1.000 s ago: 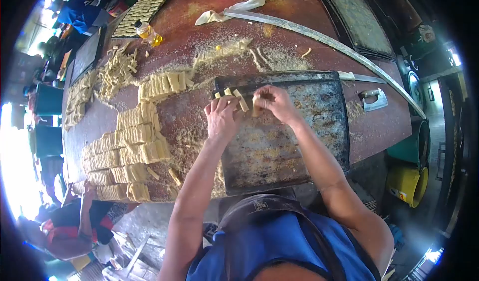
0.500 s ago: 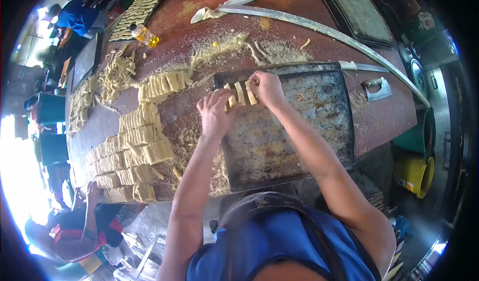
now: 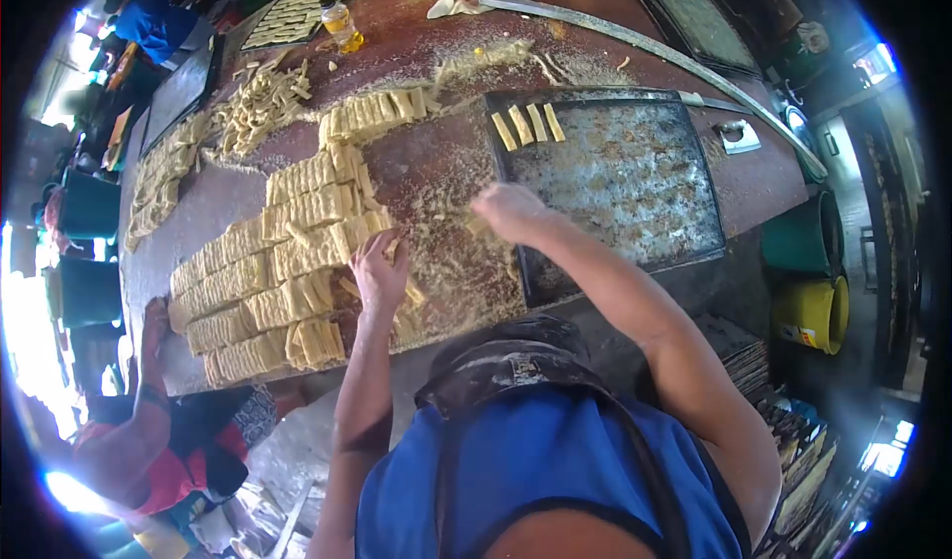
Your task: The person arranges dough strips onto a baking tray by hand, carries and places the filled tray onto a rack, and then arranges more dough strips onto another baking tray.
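Pale dough strips (image 3: 312, 251) are packed in stacked rows on the left of the table. At the right end of these rows, my left hand (image 3: 380, 276) has its fingers bent around strip ends; how many it grips is hidden. My right hand (image 3: 511, 212) is smeared by motion beside the left edge of a dark baking tray (image 3: 635, 192), fingers curled. A pale piece shows just below its fingers, and I cannot tell whether it is held. Several separate strips (image 3: 529, 124) lie side by side in the tray's upper left corner.
A loose strip pile (image 3: 263, 108), an oil bottle (image 3: 341, 25) and a filled tray (image 3: 307, 3) stand farther back. A long metal bar (image 3: 635, 43) and a metal scraper (image 3: 737, 137) lie right. Another person's hand (image 3: 156, 316) touches the table's left edge. Crumbs cover the middle.
Both hands have left the strips on the tray. My left hand moved down to the stacked rows; my right hand moved to the tray's left edge. The camera view has shifted.
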A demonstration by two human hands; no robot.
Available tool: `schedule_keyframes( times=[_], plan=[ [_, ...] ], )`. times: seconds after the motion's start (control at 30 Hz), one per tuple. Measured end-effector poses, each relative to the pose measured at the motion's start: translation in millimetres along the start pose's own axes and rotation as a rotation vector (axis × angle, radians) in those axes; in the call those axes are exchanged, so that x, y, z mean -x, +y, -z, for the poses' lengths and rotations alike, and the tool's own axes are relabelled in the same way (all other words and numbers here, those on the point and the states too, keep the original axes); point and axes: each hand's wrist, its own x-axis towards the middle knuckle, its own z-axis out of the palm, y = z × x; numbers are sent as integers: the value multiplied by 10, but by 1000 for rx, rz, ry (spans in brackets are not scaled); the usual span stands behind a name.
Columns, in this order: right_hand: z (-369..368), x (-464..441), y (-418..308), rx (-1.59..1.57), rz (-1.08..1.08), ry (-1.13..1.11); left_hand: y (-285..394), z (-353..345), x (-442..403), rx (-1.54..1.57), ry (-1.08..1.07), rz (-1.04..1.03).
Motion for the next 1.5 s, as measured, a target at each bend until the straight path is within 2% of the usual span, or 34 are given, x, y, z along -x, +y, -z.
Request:
schedule_keyframes(
  times=[0.07, 0.1, 0.13, 0.17, 0.2, 0.23, 0.27, 0.3, 0.33, 0.37, 0.4, 0.47, 0.5, 0.53, 0.57, 0.6, 0.67, 0.7, 0.73, 0.77, 0.8, 0.9, 0.97, 1.0, 1.1, 1.4, 1.5],
  plan=[
    [-269, 71, -83, 195, 94, 356, 170, 43, -28, 4, 23, -56],
    [-219, 76, -84, 215, 90, 349, 257, 74, -66, 34, -32, -45],
    [-145, 80, -101, 114, 5, 233, 341, 52, -107, 52, -27, -45],
    [-79, 97, -117, 8, -82, 119, 430, 16, -153, 165, -93, 67],
    [9, 162, -118, 18, -85, 116, 494, -24, -197, 274, -159, 179],
    [122, 259, -85, -364, -89, 217, 548, -82, -247, 283, -164, 95],
    [195, 340, -14, -747, -91, 313, 619, -147, -299, 293, -160, 93],
    [212, 370, 67, -1016, -61, 306, 771, -170, -346, 385, -256, 169],
    [217, 416, 149, -1012, -68, 305, 892, -229, -373, 473, -355, 242],
    [233, 460, 250, -1215, -96, 268, 957, -350, -395, 495, -299, 141],
    [275, 505, 327, -1419, -123, 227, 1000, -449, -424, 497, -301, 141],
    [280, 549, 652, -1389, -93, 283, 1108, -642, -526, 401, -270, 106],
    [341, 583, 836, -1348, -183, 278, 1173, -705, -573, 421, -311, 195],
    [379, 602, 1017, -1308, -274, 269, 1243, -795, -651, 411, -315, 192],
    [409, 631, 1204, -1161, -397, 377, 1326, -896, -695, 377, -290, 131],
    [410, 617, 1407, -1173, -399, 370, 1432, -976, -740, 341, -264, 73],
    [431, 487, 1808, -745, -450, 499, 1694, -1169, -954, 248, -275, 89],
    [604, 449, 1800, -833, -536, 461, 1841, -1256, -1057, 147, -245, -6],
    [615, 364, 1873, -851, -533, 451, 1947, -1356, -1142, 47, -218, -101],
    [631, 271, 1962, -737, -535, 468, 1965, -1516, -1215, -19, -167, -182],
    [649, 208, 2017, -622, -536, 482, 2033, -1600, -1266, -29, -172, -173],
    [653, 142, 2119, -683, -548, 423, 2197, -1813, -1328, -163, -181, -280],
    [674, 145, 2200, -888, -552, 357, 2243, -1908, -1359, -215, -216, -275],
    [717, 176, 2217, -894, -547, 360, 2266, -1941, -1381, -257, -247, -274],
    [807, 266, 2303, -1491, -377, 417, 2268, -1977, -1368, -293, -209, -308],
    [729, 328, 2526, -1478, -365, 299, 2479, -2138, -1464, -292, -94, -283],
    [695, 304, 2595, -1399, -346, 351, 2592, -2174, -1551, -353, -210, -166]
  ],
)
